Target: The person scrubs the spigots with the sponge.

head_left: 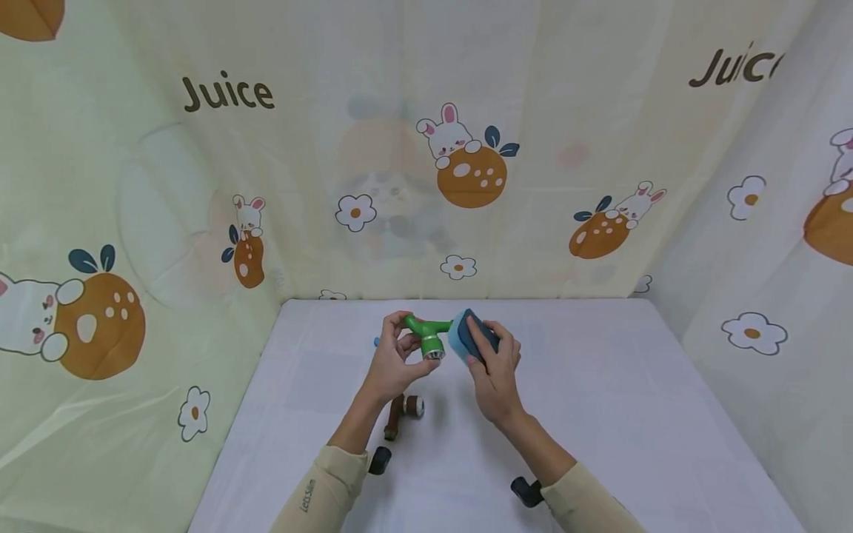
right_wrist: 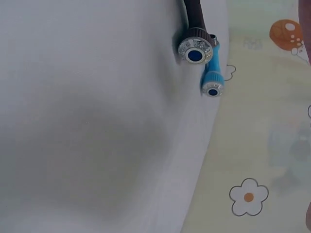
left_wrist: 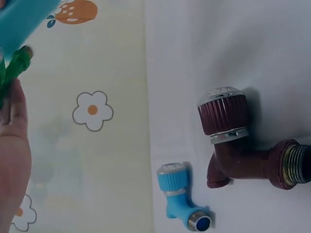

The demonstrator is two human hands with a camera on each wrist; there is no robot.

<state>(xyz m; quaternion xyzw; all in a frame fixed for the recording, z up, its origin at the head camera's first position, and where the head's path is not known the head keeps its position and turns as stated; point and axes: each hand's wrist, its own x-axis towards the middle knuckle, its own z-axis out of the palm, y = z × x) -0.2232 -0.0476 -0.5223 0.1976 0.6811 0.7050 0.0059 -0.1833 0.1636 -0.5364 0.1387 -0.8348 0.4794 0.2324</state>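
Observation:
In the head view my left hand (head_left: 389, 371) holds a green tap (head_left: 432, 346) above the table, fingers at one end and thumb by its silver-capped knob. A two-tone blue sponge (head_left: 458, 342) is gripped in my right hand (head_left: 496, 385), against or very near the tap's right end. In the left wrist view, part of the left hand (left_wrist: 14, 145), the green tap (left_wrist: 18, 62) and the blurred sponge (left_wrist: 24, 22) appear at the left edge. The right wrist view shows little of the right hand and neither sponge nor green tap.
A brown tap (left_wrist: 238, 160) with a threaded end lies on the white table (head_left: 600, 385), below the hands. Beyond it lies a smaller blue tap (left_wrist: 177, 194), mostly hidden in the head view by the left hand. Printed curtains (head_left: 566, 111) hang behind and beside the table.

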